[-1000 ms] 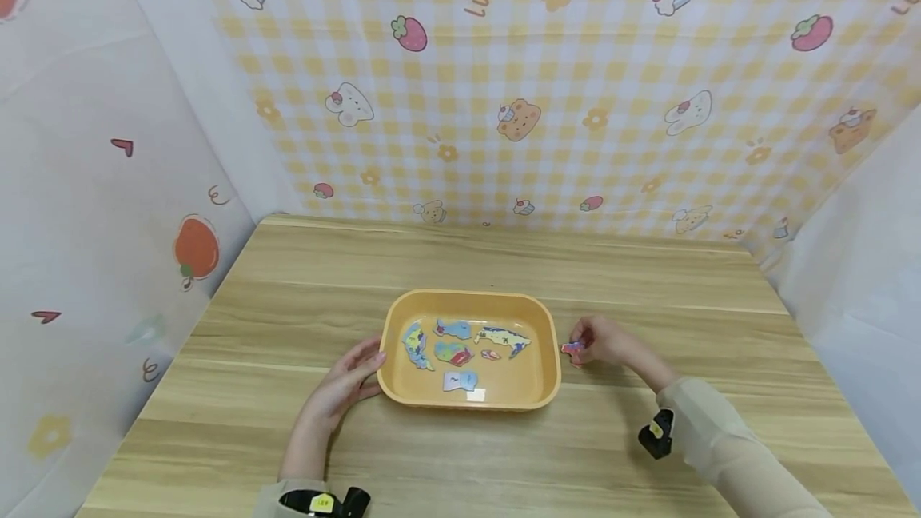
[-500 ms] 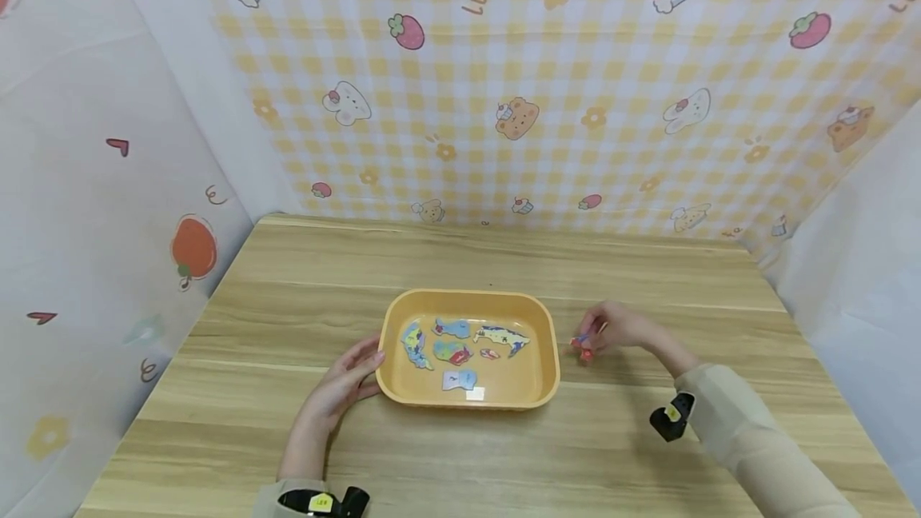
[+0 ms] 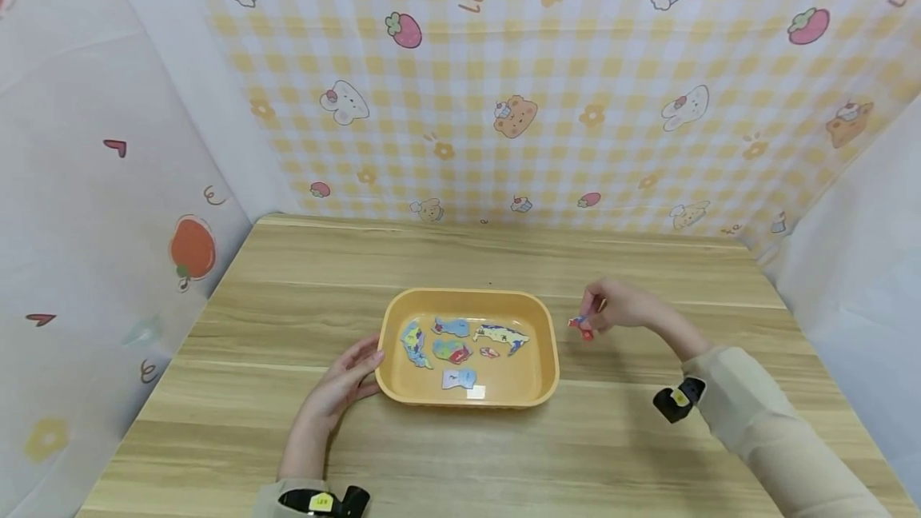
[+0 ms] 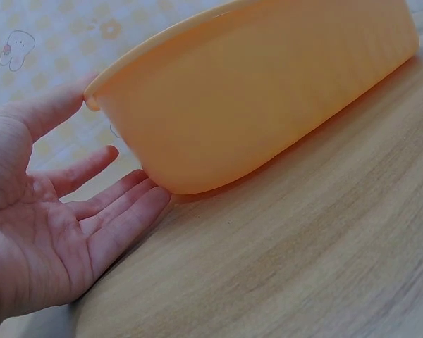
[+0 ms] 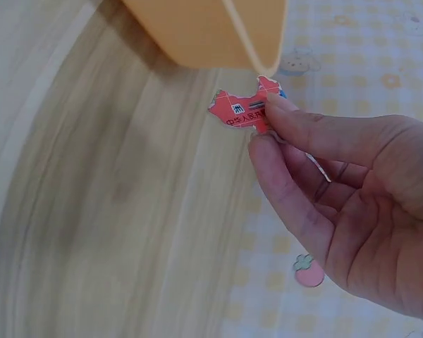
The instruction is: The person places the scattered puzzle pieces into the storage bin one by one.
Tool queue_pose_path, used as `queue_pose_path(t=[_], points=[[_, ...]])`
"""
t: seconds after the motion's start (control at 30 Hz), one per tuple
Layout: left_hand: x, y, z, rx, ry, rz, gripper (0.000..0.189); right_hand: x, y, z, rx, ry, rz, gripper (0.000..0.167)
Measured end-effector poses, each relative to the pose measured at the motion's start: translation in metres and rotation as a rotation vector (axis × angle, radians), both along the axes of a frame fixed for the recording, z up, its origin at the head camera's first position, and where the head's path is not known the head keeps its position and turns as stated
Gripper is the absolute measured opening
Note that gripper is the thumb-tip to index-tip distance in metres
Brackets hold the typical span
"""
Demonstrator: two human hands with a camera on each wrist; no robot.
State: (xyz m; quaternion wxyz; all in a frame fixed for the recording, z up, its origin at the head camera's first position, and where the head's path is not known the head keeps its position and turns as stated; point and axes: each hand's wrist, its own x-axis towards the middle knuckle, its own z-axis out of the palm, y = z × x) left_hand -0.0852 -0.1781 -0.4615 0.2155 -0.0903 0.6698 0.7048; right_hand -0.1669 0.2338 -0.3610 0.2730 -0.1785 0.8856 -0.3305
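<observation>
My right hand (image 3: 617, 304) pinches a small red map puzzle piece (image 5: 234, 111) between thumb and fingertips, above the table just right of the yellow tray (image 3: 468, 400). Printed Chinese characters show on its red face, with some blue at the edge. A thin white edge also shows under the fingers in the right wrist view; what it belongs to is unclear. On the tray's left side rests my left hand (image 4: 63, 204), its thumb at the rim and its straight fingers touching low on the wall. Several flat map pieces (image 3: 501, 335) lie spread inside the tray.
A wooden table (image 3: 324, 262) carries the tray. Behind it hangs a yellow checked cloth (image 3: 460, 102) with cartoon prints, and pale cloth (image 3: 93, 262) closes off the left side. A black band (image 3: 679, 400) with a small device sits on each wrist.
My right hand has lifted away from the tray's right side, moving back and slightly right with the red piece. The left hand and the tray have stayed put.
</observation>
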Motion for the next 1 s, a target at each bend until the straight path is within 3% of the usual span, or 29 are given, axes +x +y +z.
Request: queue_pose_path(t=[0.17, 0.33, 0.6, 1.0], points=[[0.0, 0.0, 0.0, 0.0, 0.002, -0.002, 0.059, -0.001, -0.014, 0.012, 0.021, -0.005, -0.002, 0.012], [-0.001, 0.001, 0.0, -0.002, 0.001, 0.006, 0.057, 0.0, -0.03, 0.013, 0.06, -0.002, 0.001, 0.01], [-0.001, 0.001, -0.001, 0.001, 0.002, 0.011, 0.058, 0.006, -0.058, 0.001, 0.032, -0.022, 0.046, 0.012], [-0.001, -0.001, -0.002, 0.015, 0.003, -0.001, 0.06, 0.02, -0.092, -0.022, 0.058, -0.049, 0.224, 0.005]])
